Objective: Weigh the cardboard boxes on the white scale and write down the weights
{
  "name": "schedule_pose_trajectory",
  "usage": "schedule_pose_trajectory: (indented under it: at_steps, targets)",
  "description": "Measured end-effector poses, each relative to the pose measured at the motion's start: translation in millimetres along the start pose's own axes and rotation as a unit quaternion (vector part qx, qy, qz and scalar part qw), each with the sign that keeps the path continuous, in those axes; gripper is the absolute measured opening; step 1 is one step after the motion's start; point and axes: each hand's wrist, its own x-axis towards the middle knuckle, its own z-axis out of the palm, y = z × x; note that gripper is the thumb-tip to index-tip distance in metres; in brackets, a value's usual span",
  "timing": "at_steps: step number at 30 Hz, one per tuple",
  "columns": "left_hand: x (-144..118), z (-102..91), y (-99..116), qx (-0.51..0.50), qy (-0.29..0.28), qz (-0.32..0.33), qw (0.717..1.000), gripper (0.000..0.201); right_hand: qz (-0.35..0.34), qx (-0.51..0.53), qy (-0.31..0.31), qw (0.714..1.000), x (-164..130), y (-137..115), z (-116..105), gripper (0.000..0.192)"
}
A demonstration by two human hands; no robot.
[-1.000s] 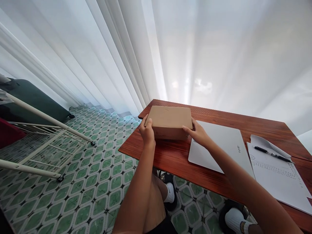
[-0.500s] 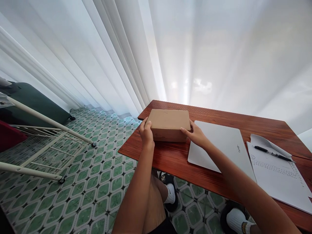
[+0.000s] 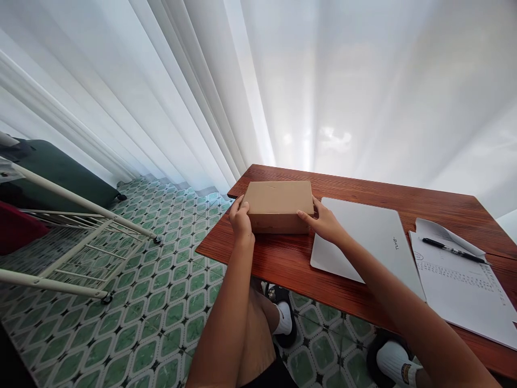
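Plain brown rectangular cardboard box (image 3: 278,205), lid closed, sits flat on the reddish-brown wooden table (image 3: 291,261) near its far-left corner. Left hand (image 3: 241,222) is pressed against the box's left end, thumb on the top edge, fingers wrapped down the side. Right hand (image 3: 326,224) is pressed against the box's right end, thumb on the near right corner, fingers along the side. Both hands clamp the box between them; box bottom looks in contact with the table.

Just right of the box, touching or nearly touching the right hand, lies a closed white laptop (image 3: 367,240), flat, small dark lettering near its right edge. Further right, white printed paper sheets (image 3: 460,288) lie flat, far corner curled up, with a black pen (image 3: 448,250) resting across the top of them. Paper is just beside the laptop, possibly overlapping its edge, cannot tell.

Behind the table hangs a white sheer curtain (image 3: 283,86). Floor is green-and-white patterned tile (image 3: 153,302). At far left stands a white metal folding rack (image 3: 76,237), with a dark green suitcase (image 3: 60,172) behind it. Under the table, the person's knees and feet in white socks with black shoes (image 3: 285,323) show.
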Motion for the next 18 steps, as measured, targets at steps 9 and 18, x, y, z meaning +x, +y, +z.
schedule_pose_trajectory:
  at_steps: [9,18]
  targets:
    - [-0.4,-3.1,-2.1,0.004,0.013,-0.010,1.000,0.056,-0.013,0.019,-0.017,1.000,-0.9,5.3,-0.4,0.075]
    - [1.3,0.1,-2.0,0.034,0.020,0.043,0.998,0.062,0.008,-0.064,0.004,0.998,-14.0,6.2,-15.5,0.088]
